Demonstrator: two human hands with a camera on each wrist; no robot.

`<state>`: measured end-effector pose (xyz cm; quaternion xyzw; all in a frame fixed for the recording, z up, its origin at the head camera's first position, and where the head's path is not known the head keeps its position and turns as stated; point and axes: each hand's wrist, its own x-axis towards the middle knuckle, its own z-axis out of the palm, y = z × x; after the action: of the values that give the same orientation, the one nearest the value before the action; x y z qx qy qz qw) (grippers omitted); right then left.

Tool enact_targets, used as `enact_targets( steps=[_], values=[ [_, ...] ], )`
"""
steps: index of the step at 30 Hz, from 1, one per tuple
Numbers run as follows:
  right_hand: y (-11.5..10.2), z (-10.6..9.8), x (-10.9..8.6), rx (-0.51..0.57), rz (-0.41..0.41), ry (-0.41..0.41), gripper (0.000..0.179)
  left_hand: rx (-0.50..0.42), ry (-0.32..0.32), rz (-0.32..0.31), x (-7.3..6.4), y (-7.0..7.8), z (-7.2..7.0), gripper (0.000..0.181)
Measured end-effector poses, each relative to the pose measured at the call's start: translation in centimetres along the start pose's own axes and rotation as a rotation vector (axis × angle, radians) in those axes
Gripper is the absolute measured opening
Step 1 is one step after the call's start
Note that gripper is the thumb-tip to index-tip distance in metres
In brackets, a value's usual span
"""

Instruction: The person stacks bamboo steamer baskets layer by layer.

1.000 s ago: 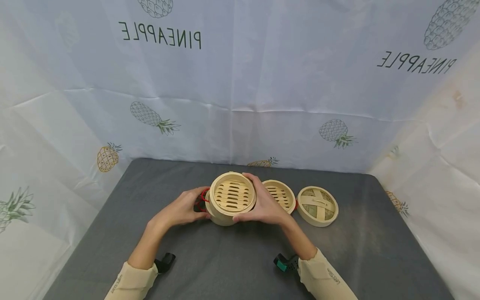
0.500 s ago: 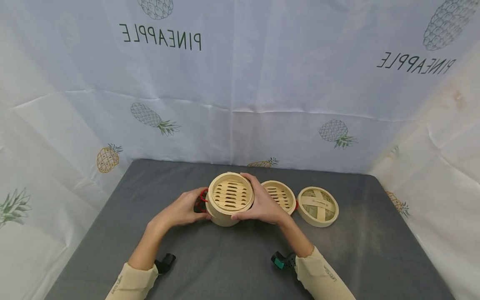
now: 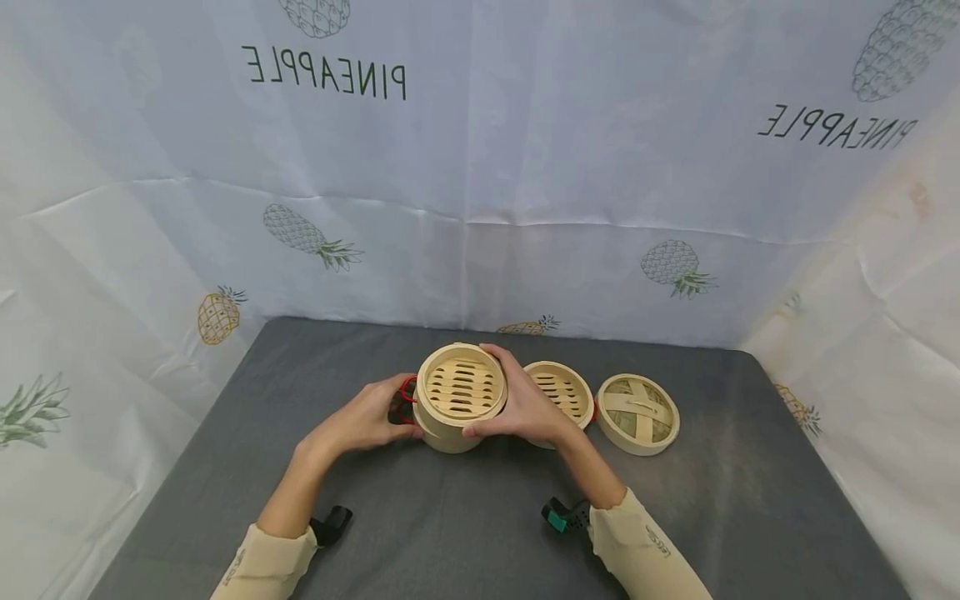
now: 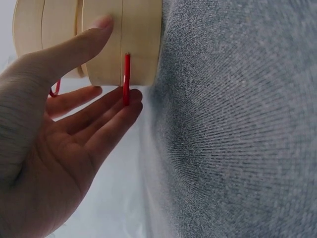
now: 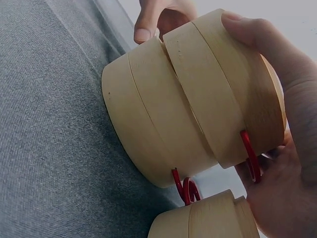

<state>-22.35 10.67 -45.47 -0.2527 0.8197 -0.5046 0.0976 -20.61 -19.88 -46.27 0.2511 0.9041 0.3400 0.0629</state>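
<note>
A stack of two bamboo steamer baskets is steadied by two bare hands mid-tabletop (image 3: pixel 457 533), nearer the back edge, where a pineapple-printed curtain (image 3: pixel 480 167) is hung. The upper basket (image 3: pixel 461 387) is grasped by the right hand (image 3: pixel 525 407), with the thumb placed on the near wall and the fingers spread around the right side. The lower basket (image 3: pixel 447 439), rested on the grey cloth, is gripped at its left by the left hand (image 3: pixel 367 414), the thumb pressed to its wall and the fingers reached behind, beside a red loop (image 4: pixel 127 79). The two rims are set slightly out of line, and a thin dark gap is shown between them. Room on the right is narrowed by a third basket (image 3: pixel 564 392), partly hidden by the right hand, and by a lid (image 3: pixel 637 412) placed just beside it. Wider stretches of tabletop are seen leftward and in front.
</note>
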Motion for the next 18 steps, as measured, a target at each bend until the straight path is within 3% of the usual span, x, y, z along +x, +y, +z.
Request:
enact_targets(
  steps=[18],
  values=[
    [-0.07,-0.29,0.78,-0.05,-0.007,-0.055,0.126,0.014,0.012,-0.017,0.03,0.22,0.08,0.08]
  ],
)
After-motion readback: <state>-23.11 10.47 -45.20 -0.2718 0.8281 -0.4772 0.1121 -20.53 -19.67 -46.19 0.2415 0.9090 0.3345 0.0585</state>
